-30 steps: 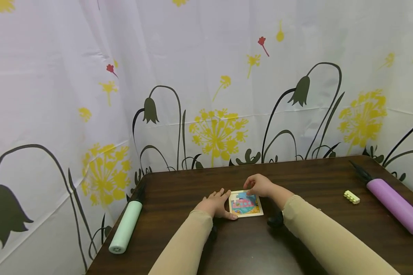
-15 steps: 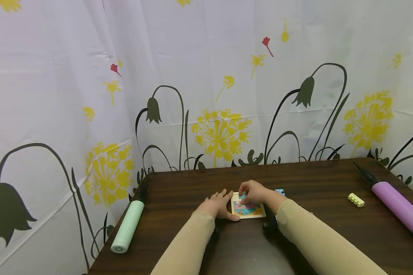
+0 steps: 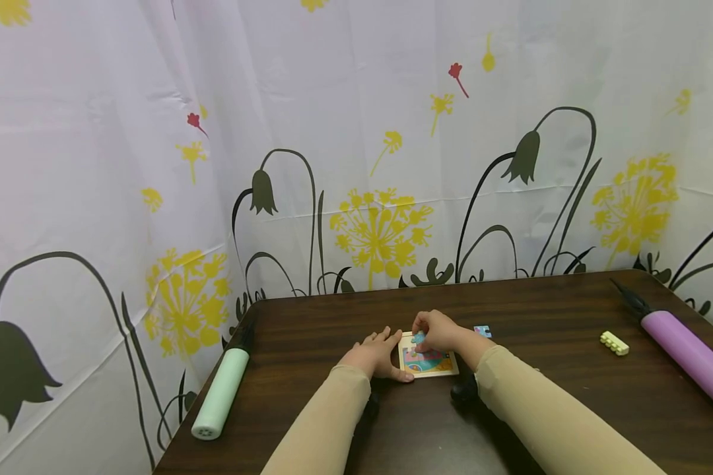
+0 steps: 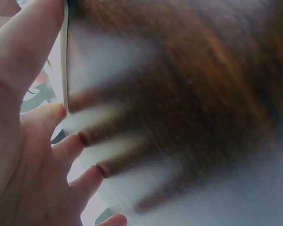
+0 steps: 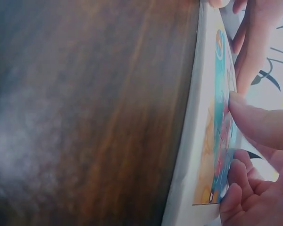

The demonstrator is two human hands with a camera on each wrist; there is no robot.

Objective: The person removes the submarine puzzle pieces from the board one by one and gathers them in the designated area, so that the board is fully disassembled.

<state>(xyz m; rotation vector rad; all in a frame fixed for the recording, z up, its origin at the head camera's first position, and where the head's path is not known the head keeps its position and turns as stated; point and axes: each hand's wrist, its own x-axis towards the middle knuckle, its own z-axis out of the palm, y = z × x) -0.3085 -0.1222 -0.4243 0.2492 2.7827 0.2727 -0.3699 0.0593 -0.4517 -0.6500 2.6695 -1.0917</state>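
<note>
A small square jigsaw puzzle (image 3: 430, 363) in a pale frame, with a pink and blue picture, lies flat on the brown table. My left hand (image 3: 373, 356) rests at its left side with fingers spread, thumb near the lower corner and index finger near the upper one. Over the upper left part of the picture, my right hand (image 3: 442, 331) pinches a light blue puzzle piece (image 3: 418, 338) between curled fingers. In the right wrist view, the thumb (image 5: 254, 120) and fingertips come right down to the picture's surface. Another blue puzzle piece (image 3: 482, 331) lies just beyond the right wrist.
A pale yellow toy block (image 3: 614, 344) lies to the right, near a purple hand pump (image 3: 689, 359) with a black nozzle. A mint green pump (image 3: 221, 392) lies along the left table edge. Behind the table (image 3: 333, 313) hangs a flowered curtain (image 3: 356, 132).
My right hand has moved left over the puzzle, from its upper right to its upper left. The blue piece beyond the right wrist has come into view. My left hand stays at the frame.
</note>
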